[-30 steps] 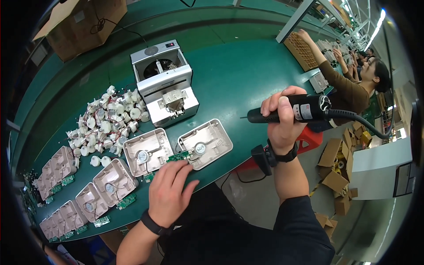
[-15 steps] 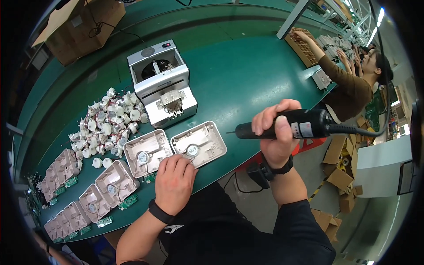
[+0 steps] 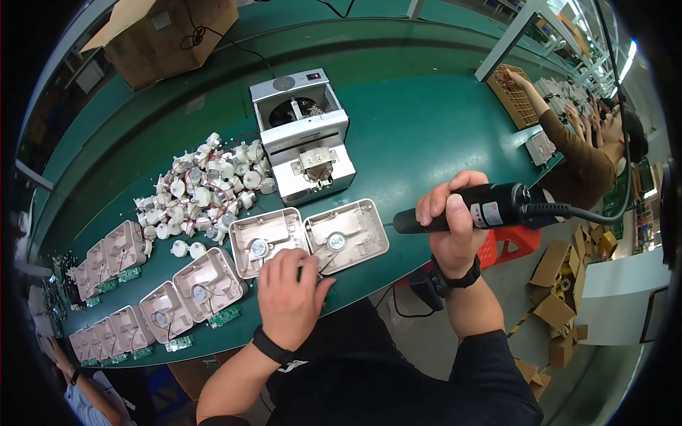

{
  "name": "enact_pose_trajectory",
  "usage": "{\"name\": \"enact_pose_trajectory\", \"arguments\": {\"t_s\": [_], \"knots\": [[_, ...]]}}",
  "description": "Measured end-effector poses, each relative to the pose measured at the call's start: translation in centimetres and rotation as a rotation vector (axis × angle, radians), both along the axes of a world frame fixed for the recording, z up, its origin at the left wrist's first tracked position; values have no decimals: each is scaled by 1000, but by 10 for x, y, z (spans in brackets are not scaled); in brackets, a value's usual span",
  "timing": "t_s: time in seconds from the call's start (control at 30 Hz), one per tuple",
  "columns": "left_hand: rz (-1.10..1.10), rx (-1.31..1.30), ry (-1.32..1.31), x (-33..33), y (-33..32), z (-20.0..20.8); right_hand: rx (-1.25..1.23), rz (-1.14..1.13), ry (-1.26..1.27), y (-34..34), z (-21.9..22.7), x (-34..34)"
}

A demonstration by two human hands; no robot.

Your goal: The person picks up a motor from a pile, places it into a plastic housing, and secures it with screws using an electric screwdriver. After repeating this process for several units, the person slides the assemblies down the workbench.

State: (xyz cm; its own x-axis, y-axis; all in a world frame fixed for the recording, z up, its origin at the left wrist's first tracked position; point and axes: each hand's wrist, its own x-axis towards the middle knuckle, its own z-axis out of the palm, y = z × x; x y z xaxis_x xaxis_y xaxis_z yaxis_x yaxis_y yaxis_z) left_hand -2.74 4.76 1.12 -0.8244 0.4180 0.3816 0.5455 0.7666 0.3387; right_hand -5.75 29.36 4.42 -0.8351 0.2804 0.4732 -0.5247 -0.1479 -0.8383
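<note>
Screwdriver (image 3: 469, 209) lies level in your right hand (image 3: 455, 231), fist closed round it, tip pointing left toward the housing (image 3: 348, 238); left hand (image 3: 291, 295) rests flat nearer.

R hand (image 3: 455, 224) grips black screwdriver (image 3: 483, 208); L hand (image 3: 291, 298) on tray (image 3: 268, 240).

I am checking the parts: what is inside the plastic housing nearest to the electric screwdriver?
Inside the plastic housing sits one round white motor with thin wires. The left hand covers its near left corner.
</note>
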Motion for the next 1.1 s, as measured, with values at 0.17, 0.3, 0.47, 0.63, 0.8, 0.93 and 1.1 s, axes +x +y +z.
{"name": "enact_pose_trajectory", "arguments": {"t_s": [0.17, 0.3, 0.47, 0.63, 0.8, 0.93, 1.1], "knots": [[36, -40, -35, -5, -12, -19, 3, 27, 16, -4, -2, 1], [-37, 39, -26, -4, -1, -26, 33, 16, 25, -3, -3, 3], [-23, 91, -65, 3, 5, -30, 58, 6, 35, -2, -3, 0], [30, 72, -132, 11, 8, -22, 136, -35, 27, -9, 5, -3], [-19, 162, -103, 22, -15, 16, 0, 48, 136, -31, 51, -32], [174, 190, 4, 38, -73, 18, 23, 206, 72, -65, 70, -47], [575, 62, 116, 57, -164, 4, 59, 167, 59, -75, 69, -66]]}}
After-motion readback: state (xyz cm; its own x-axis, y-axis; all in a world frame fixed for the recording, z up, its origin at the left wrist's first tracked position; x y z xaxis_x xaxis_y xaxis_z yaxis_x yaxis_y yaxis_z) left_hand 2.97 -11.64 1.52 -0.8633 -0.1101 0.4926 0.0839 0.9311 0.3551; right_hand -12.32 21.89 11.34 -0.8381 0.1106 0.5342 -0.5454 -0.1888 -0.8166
